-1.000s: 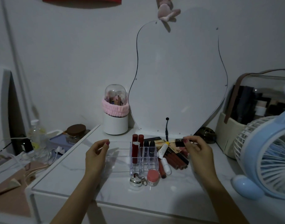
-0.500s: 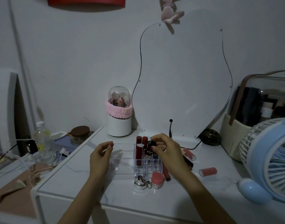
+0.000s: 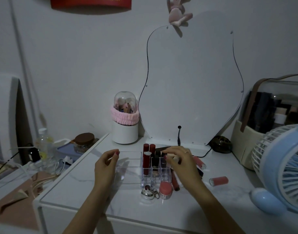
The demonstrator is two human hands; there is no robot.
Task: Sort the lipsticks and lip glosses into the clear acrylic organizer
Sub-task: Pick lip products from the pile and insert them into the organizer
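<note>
Head view: red banner [image 3: 91, 3] digits partly legible, "18135579…".

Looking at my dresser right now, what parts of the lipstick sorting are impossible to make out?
All in the head view:
- What the right hand holds: its curled fingers cover most of it; only a pale end shows.
- The loose lipsticks behind that hand: hidden by it.
- Labels on the red tubes in the clear organizer: too small and dim.
- The blue fan: cut off by the right edge.
</note>
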